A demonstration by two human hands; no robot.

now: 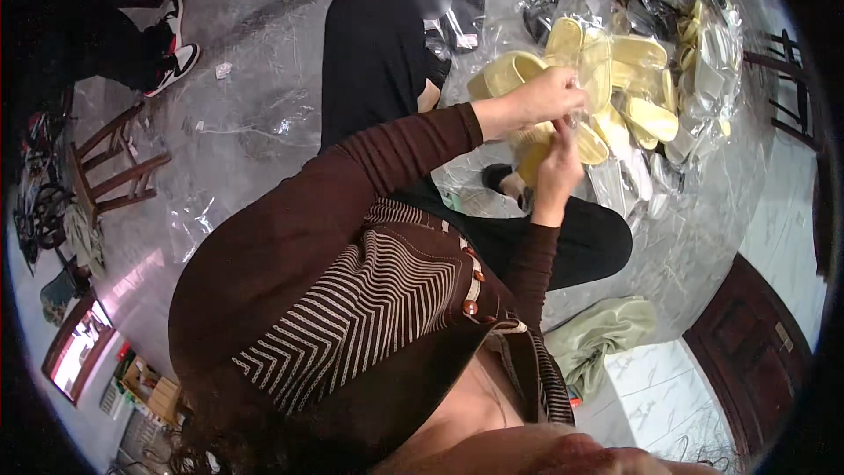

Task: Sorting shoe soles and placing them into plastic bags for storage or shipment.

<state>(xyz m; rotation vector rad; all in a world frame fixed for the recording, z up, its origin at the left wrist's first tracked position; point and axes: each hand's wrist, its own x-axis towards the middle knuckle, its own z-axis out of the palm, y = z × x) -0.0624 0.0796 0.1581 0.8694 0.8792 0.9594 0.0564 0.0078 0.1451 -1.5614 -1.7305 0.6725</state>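
My left hand (554,97) is closed, its fingertips pinched at the top of a clear plastic bag (576,111). Just below it, my right hand (559,171) pinches the same shiny plastic, thumb and fingers together. The two hands almost meet. Yellow slippers (597,70) lie around and under them, some inside clear wrapping; which ones belong to the pinched bag I cannot tell. A yellow slipper (510,73) sits close beside my left wrist, and another yellow piece (530,158) shows partly behind my right hand.
More yellow slippers (652,119) and pale bagged slippers (710,70) are heaped at the right. Black slippers (464,2) lie beyond my knee. A wooden stool (114,167) and another person's sneakers (178,62) are at the left. A green cloth (602,334) lies near a dark door (747,343).
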